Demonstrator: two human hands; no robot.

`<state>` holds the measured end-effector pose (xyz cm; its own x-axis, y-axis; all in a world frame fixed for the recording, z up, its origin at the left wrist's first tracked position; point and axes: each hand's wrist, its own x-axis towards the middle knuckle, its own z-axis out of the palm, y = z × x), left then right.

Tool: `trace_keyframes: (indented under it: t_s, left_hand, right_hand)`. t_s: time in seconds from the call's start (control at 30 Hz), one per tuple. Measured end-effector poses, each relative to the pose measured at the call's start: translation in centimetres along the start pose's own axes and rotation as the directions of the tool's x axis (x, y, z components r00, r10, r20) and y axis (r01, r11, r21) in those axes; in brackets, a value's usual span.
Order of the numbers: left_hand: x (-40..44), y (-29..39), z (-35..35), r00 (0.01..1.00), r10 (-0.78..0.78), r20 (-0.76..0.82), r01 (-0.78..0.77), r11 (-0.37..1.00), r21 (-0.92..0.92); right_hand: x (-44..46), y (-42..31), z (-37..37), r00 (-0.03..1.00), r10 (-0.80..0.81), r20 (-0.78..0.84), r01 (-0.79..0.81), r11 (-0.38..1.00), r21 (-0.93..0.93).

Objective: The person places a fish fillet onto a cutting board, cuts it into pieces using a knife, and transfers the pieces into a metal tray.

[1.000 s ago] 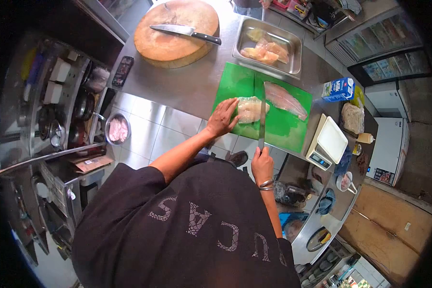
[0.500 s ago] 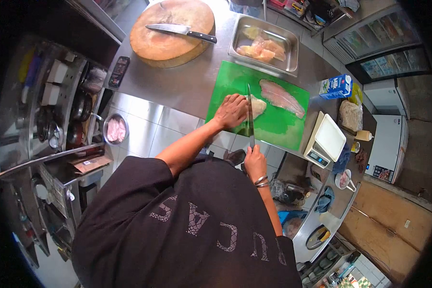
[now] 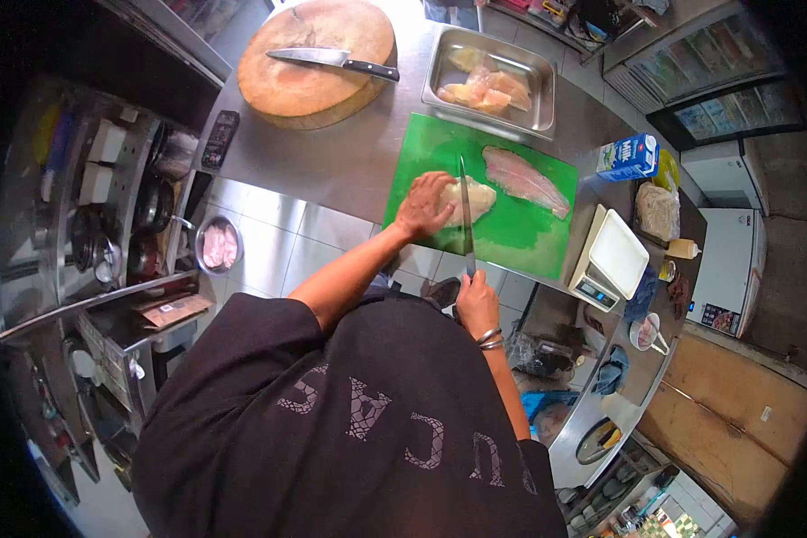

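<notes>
On the green cutting board (image 3: 520, 242) lies a pale fillet (image 3: 481, 199), with the long blade of a knife (image 3: 466, 220) across it. My right hand (image 3: 478, 305) is closed around the knife's handle at the board's near edge. At the fillet's left side, my left hand (image 3: 424, 206) rests with its fingers somewhat spread, touching the fillet's edge. A second, pinkish fillet (image 3: 524, 179) lies flat farther right on the board, apart from both hands.
A round wooden block (image 3: 287, 90) holds another knife (image 3: 332, 58). Behind the board is a metal tray (image 3: 551, 99) of pale meat pieces. To the right stand a white scale (image 3: 617, 255) and a milk carton (image 3: 629, 157). Someone's legs (image 3: 453, 13) show at the top.
My left hand moved left onto the fillet, covered more of it half a second ago, and has since drawn back left. The knife has shifted left from its earlier place.
</notes>
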<state>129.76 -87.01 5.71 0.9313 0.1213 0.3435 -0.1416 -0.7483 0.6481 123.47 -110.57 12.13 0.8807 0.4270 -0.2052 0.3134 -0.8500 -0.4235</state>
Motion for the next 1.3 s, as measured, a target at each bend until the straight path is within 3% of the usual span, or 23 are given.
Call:
trace_keyframes:
  t_s: [0.07, 0.2, 0.27, 0.3, 0.37, 0.47, 0.73, 0.97, 1.23, 1.3]
  left_hand:
    - [-0.3, -1.8, 1.1, 0.968, -0.06, -0.243, 0.012, 0.981, -0.196]
    - [-0.1, -1.2, 0.3, 0.942, -0.239, -0.235, 0.138, 0.916, -0.377]
    - [0.0, -0.6, -0.5, 0.992, -0.032, -0.125, 0.009, 0.984, -0.175]
    - [0.1, 0.0, -0.9, 0.991, -0.031, -0.127, 0.009, 0.985, -0.174]
    - [0.4, 1.3, -1.5, 0.993, 0.082, 0.085, -0.081, 0.997, -0.019]
    - [0.4, 1.4, -1.2, 0.983, 0.114, 0.143, -0.126, 0.989, 0.08]
    - [0.7, 1.2, -0.6, 0.98, 0.093, 0.175, -0.115, 0.986, 0.119]
    - [0.5, 1.5, -0.3, 0.983, 0.102, 0.152, -0.124, 0.981, 0.149]
    - [0.6, 1.1, -0.1, 0.993, 0.087, 0.082, -0.098, 0.984, 0.151]
    - [0.7, 1.0, -0.2, 0.994, 0.077, 0.08, -0.088, 0.985, 0.146]
  right_hand:
    - [0.1, -0.1, -0.1, 1.0, -0.017, -0.007, 0.017, 1.0, 0.006]
    - [0.2, -0.1, -0.2, 1.0, -0.002, 0.005, 0.002, 1.0, 0.011]
    - [0.2, 0.1, -0.1, 1.0, -0.012, 0.008, 0.012, 1.0, 0.012]
    - [0.2, 0.0, -0.1, 1.0, 0.006, 0.017, -0.006, 1.0, 0.014]
    - [0.2, -0.2, -0.2, 0.999, 0.024, 0.025, -0.025, 1.0, 0.016]
    - [0.2, -0.3, -0.5, 0.999, 0.027, 0.042, -0.029, 0.999, 0.033]
    - [0.8, -0.4, -0.4, 1.0, 0.021, 0.023, -0.021, 0.999, 0.029]
    - [6.5, -0.7, 1.7, 1.0, -0.008, -0.005, 0.008, 1.0, 0.017]
    - [-5.0, 4.6, 0.0, 0.988, 0.039, 0.148, -0.042, 0.999, 0.017]
    - [-5.2, 5.2, 0.7, 0.992, 0.047, 0.114, -0.055, 0.996, 0.068]
